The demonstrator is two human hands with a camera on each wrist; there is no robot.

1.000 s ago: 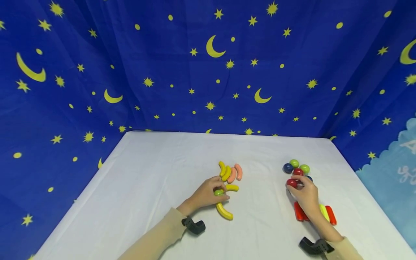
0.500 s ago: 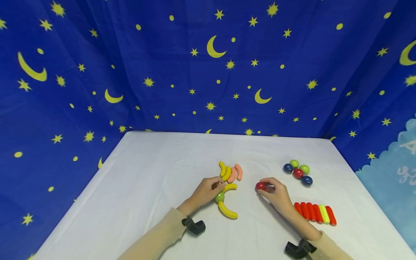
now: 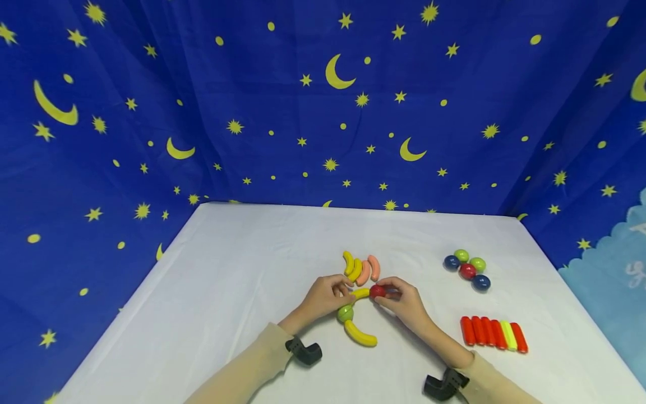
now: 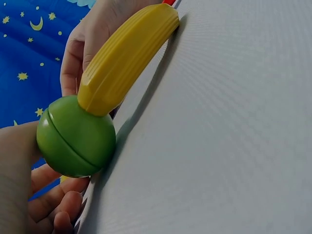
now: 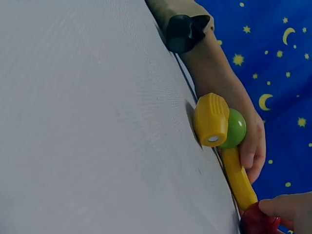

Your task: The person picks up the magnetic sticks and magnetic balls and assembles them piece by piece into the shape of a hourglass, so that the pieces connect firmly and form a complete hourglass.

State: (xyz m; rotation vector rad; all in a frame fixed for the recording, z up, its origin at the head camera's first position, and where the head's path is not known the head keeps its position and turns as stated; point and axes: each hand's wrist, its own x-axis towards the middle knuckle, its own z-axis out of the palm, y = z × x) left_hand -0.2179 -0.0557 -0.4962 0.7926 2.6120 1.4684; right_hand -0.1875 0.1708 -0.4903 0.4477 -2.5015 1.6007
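Note:
My left hand (image 3: 327, 296) pinches the upper yellow curved stick (image 3: 361, 293) near its green-ball end, fingers and thumb covering part of it. A shiny green ball (image 3: 345, 313) joins that stick to a lower yellow curved stick (image 3: 360, 334); in the left wrist view the lower stick (image 4: 129, 58) stretches away from the grooved green ball (image 4: 78, 136). My right hand (image 3: 405, 303) grips a red ball (image 3: 376, 292) between thumb and fingers, right at the upper stick's free end. In the right wrist view the red ball (image 5: 258, 220) meets that stick's tip. A pale metal disc shows on the lower stick's end.
Beyond the hands lie two yellow curved sticks (image 3: 355, 270) and two pink ones (image 3: 374, 267). Several green, blue and red balls (image 3: 467, 271) cluster at the right. Nearer on the white table (image 3: 242, 252), red straight sticks (image 3: 479, 331) and one yellow-green stick (image 3: 508, 335) lie in a row.
My right hand has carried the red ball leftward from the ball cluster to the upper yellow stick's end. My left hand has shifted from the green ball onto the upper stick.

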